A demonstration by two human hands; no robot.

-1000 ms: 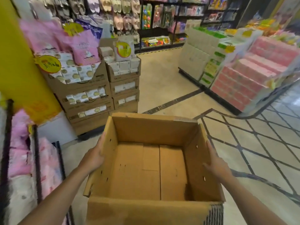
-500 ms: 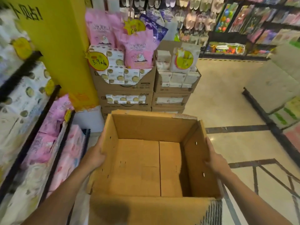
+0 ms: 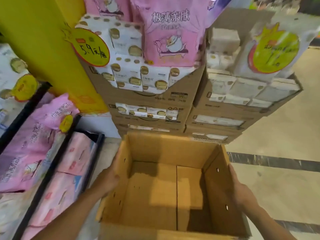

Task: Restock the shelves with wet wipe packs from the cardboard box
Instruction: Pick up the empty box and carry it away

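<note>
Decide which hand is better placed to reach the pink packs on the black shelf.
Left. The left hand lies on the cardboard box wall beside the black shelf; the right hand sits across the box.

Near wall of open brown cardboard box cut off at bottom edge. Palms of left hand and right hand hidden against its outer walls. Print on round yellow-green sticker blurred, unreadable. Pink plastic packs smeared, cropped.
</note>
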